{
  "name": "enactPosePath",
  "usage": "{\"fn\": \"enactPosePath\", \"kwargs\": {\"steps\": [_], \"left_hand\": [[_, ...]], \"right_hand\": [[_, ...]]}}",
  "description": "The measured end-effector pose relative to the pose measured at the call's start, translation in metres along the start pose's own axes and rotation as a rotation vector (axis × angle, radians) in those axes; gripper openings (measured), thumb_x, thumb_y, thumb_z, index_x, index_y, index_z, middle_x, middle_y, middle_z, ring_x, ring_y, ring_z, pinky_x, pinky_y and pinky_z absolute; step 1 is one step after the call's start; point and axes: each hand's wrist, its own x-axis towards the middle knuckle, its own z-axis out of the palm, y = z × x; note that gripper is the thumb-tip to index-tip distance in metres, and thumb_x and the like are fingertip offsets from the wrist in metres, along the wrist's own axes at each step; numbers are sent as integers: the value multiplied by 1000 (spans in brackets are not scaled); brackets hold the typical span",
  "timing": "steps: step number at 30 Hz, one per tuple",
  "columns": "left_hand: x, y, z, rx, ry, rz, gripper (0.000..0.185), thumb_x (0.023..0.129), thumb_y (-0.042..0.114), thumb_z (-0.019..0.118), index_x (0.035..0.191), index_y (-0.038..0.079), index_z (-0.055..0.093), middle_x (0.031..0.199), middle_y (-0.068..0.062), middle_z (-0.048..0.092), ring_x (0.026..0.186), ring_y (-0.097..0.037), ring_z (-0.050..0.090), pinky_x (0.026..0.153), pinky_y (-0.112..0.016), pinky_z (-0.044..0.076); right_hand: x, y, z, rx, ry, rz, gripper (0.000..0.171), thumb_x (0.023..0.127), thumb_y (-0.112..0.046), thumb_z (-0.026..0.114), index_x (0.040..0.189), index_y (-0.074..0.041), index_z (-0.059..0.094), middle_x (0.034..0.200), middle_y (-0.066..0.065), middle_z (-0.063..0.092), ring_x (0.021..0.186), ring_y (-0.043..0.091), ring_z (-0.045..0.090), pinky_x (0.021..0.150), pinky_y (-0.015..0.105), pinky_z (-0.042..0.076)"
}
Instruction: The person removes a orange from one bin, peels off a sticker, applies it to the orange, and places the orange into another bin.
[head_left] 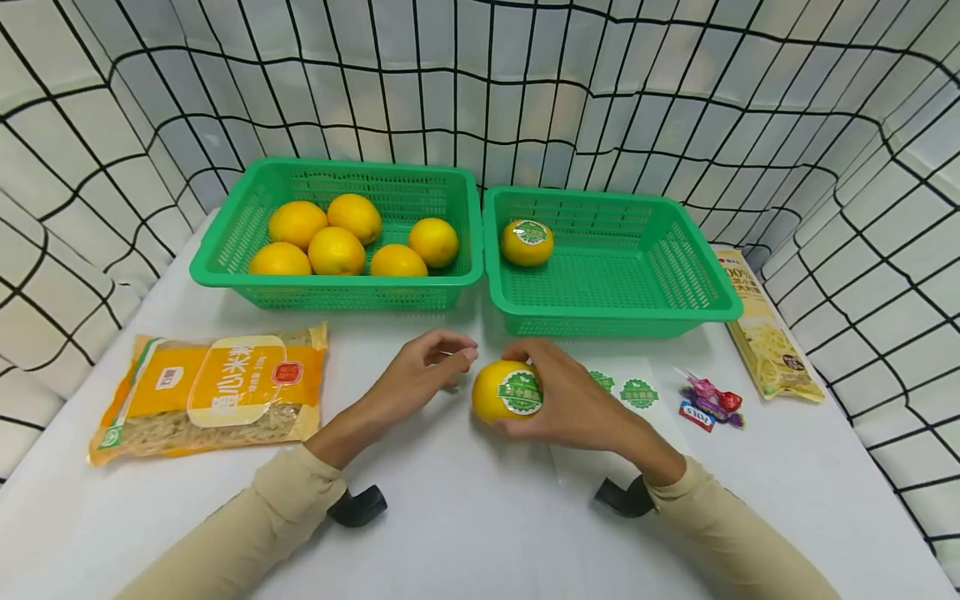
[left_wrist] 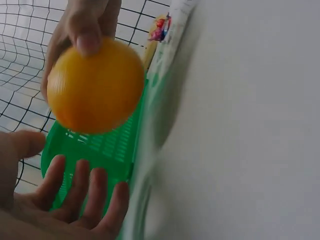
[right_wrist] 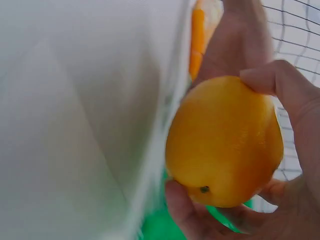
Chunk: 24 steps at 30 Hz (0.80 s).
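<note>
My right hand (head_left: 570, 404) grips an orange (head_left: 490, 390), thumb on one side and fingers on the other. A round green-and-white sticker (head_left: 521, 392) sits on its skin, facing up. In the right wrist view the stem end of the orange (right_wrist: 220, 140) shows between thumb and fingers. My left hand (head_left: 420, 367) is just left of the fruit, apart from it, with fingers loosely bent and nothing in them. The left wrist view shows those fingers (left_wrist: 85, 190) spread below the orange (left_wrist: 97, 87). Beside my right hand lies a sheet with green round stickers (head_left: 638, 394), partly hidden by the hand.
Behind the hands, a left green basket (head_left: 360, 282) holds several oranges; a right green basket (head_left: 615, 317) holds one stickered orange (head_left: 527, 242). A noodle bag (head_left: 217, 392) lies left. Candies (head_left: 712, 402) and a yellow packet (head_left: 772, 333) lie right. Black netting surrounds the table.
</note>
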Motion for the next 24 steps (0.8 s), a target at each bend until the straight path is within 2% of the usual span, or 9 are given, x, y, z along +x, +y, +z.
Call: {"fn": "enactPosePath", "kwargs": {"steps": [3, 5, 8, 12, 14, 17, 21, 24], "left_hand": [[20, 6, 7, -50, -82, -42, 49, 107, 40, 64, 142, 7, 60, 140, -14, 65, 124, -33, 65, 99, -44, 59], [33, 10, 12, -113, -105, -68, 52, 107, 44, 63, 142, 5, 60, 141, -16, 65, 126, -34, 65, 101, -45, 59], [47, 14, 18, -223, -78, -83, 51, 109, 45, 60, 136, 2, 62, 141, -21, 64, 127, -38, 65, 103, -47, 58], [56, 15, 22, -318, -40, -72, 41, 110, 36, 60, 125, -2, 65, 138, -27, 65, 126, -43, 64, 104, -50, 57], [58, 14, 22, -337, -38, -64, 39, 109, 34, 62, 120, -4, 65, 137, -26, 66, 127, -45, 63, 104, -50, 57], [60, 11, 21, -350, -46, -55, 39, 108, 33, 65, 115, -6, 65, 137, -25, 66, 127, -46, 63, 103, -50, 58], [62, 10, 22, -358, -57, -50, 37, 107, 34, 66, 108, -4, 66, 138, -26, 66, 127, -45, 63, 104, -51, 57], [63, 10, 23, -360, -61, -39, 33, 107, 33, 66, 104, -1, 67, 136, -24, 67, 127, -45, 64, 103, -50, 58]], "right_hand": [[-14, 1, -22, -51, -19, -12, 69, 78, -34, 91, 134, -16, 56, 126, -3, 61, 106, 13, 58, 90, 35, 56], [-21, 1, -38, -88, -29, -29, 69, 78, -34, 91, 134, -15, 56, 123, -3, 63, 103, 12, 59, 88, 34, 57], [-26, 0, -64, -147, -29, -14, 69, 79, -35, 89, 135, -15, 55, 121, -2, 64, 101, 14, 61, 84, 33, 58], [-17, -1, -110, -195, -19, 72, 68, 83, -32, 86, 137, -15, 49, 124, 7, 63, 101, 22, 63, 79, 34, 58], [-1, 1, -133, -214, -7, 106, 68, 84, -29, 85, 138, -12, 46, 129, 14, 61, 100, 26, 63, 77, 34, 58], [34, 15, -159, -243, -10, 128, 69, 86, -23, 81, 140, -5, 43, 128, 23, 60, 94, 30, 63, 73, 34, 56], [87, 40, -175, -307, -119, 252, 73, 93, -28, 76, 149, -1, 37, 122, 27, 62, 90, 32, 62, 74, 39, 54], [121, 59, -177, -337, -234, 380, 79, 98, -36, 74, 155, -2, 31, 134, 30, 58, 101, 37, 64, 85, 47, 56]]}}
